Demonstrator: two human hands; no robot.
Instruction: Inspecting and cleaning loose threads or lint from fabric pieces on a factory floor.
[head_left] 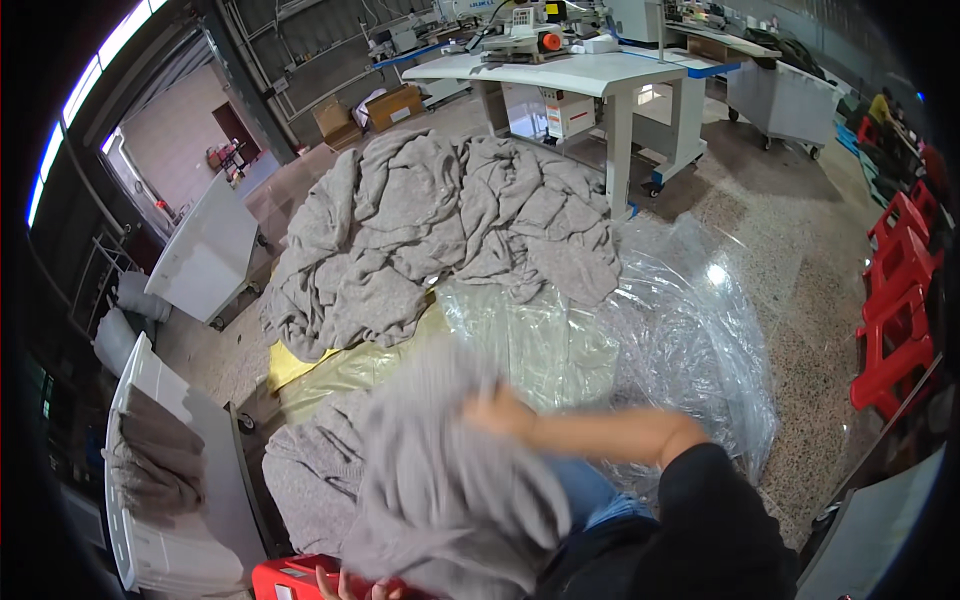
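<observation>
A length of grey knit fabric (440,470), smeared by motion, hangs from my right hand (497,412), which is closed on it in front of my lap. My left hand (350,585) shows only in part at the lower edge. Its fingers are apart, beside a red plastic stool (285,577), and the fabric hides the rest of it. More grey knit (305,470) lies bunched left of the lifted piece. Beyond, a large heap of the same grey knit (400,220) spreads over clear plastic sheeting (540,350) and a yellowish sheet (350,375) on the floor.
At left stand a white wheeled bin (190,490) with grey knit over its rim and another white bin (210,240). A white machine table (560,70) stands behind the heap. Red stools (892,340) line the right side; crumpled clear plastic (700,340) covers floor there.
</observation>
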